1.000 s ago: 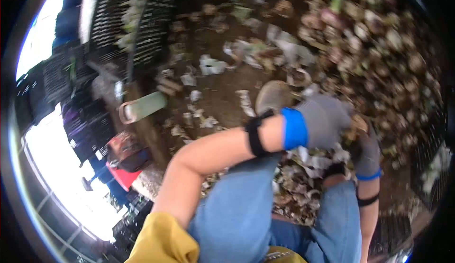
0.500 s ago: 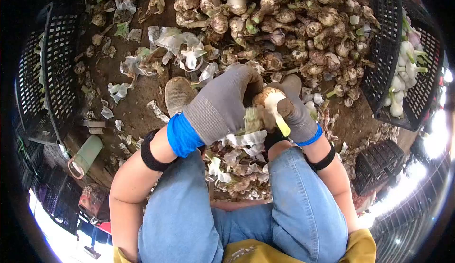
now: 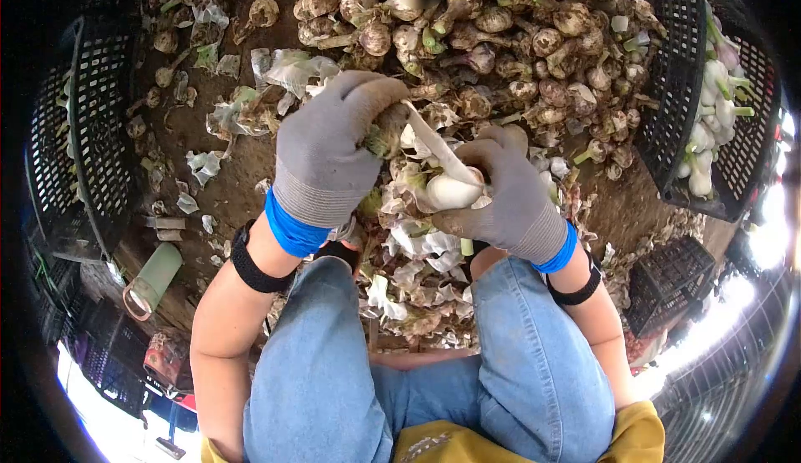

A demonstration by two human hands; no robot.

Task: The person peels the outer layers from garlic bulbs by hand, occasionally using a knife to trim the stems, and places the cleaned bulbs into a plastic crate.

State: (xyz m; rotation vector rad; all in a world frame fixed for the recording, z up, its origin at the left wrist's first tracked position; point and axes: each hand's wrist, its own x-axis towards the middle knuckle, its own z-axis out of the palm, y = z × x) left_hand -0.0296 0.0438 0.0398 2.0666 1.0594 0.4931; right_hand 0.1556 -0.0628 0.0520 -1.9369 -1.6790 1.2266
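Note:
Both of my hands wear grey gloves with blue bands at the wrists. My right hand (image 3: 509,192) is closed around a garlic bulb (image 3: 452,193), whose exposed side is smooth and white. A pale strip of garlic skin (image 3: 437,144) stretches from the bulb up to my left hand (image 3: 334,142), which pinches its upper end. Some brownish-green husk also shows beside the left fingers. Below the bulb, a heap of loose peelings (image 3: 413,284) lies between my knees.
Unpeeled garlic bulbs (image 3: 551,42) are piled ahead on the brown ground. A black crate (image 3: 680,71) at the right contains white garlic; another black crate (image 3: 100,129) stands at the left. A green cylinder (image 3: 158,273) lies at the lower left.
My left hand has moved left and up, away from the right hand, drawing a skin strip off the bulb. The bulb now shows a white side where brown skin showed before.

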